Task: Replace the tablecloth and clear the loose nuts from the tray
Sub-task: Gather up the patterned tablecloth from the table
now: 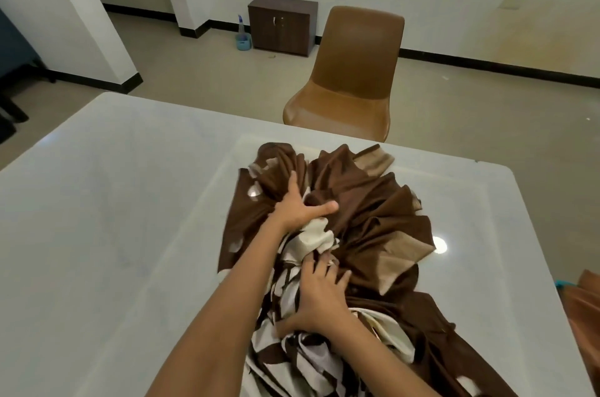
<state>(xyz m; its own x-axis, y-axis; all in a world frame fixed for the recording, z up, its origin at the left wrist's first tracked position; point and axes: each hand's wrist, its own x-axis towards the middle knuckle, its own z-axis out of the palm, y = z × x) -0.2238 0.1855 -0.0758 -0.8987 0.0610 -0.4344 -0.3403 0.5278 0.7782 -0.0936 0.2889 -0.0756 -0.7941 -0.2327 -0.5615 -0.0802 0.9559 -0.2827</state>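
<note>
Tablecloth (367, 202): soft brown fabric with cream patches, bunched in folds on the glossy white table (113, 202), right of its centre. On the floor beyond the table, a spray bottle (241, 25) stands in a small blue tub (243, 44). Left hand (298, 205) clutches the folds with its fingers buried. Right hand (321, 299) presses on the cloth, fingers spread. A smooth tan moulded chair (357, 72) sits at the table's far edge.

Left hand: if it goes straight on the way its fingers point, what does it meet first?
The left hand meets the bunched folds of the tablecloth at once; beyond them, probably bare table.
</note>
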